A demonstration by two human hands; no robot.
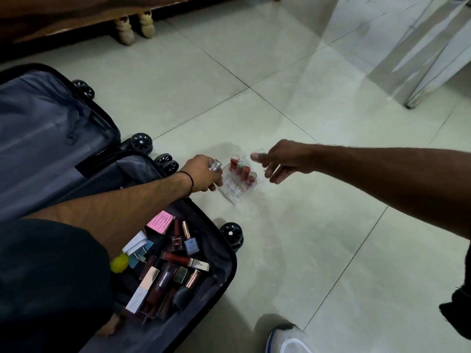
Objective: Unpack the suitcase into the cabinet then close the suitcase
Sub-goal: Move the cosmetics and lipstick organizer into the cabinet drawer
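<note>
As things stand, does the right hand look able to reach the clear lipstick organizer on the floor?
Probably yes: the right hand is open beside the clear organizer, nothing between them; the left hand grips a small bottle at its far side.

Head view, steeply down onto suitcase

Your left hand grips a small clear item just beside the clear organizer on the floor. Your right hand hovers at the organizer's far side, fingers loosely extended.
</note>
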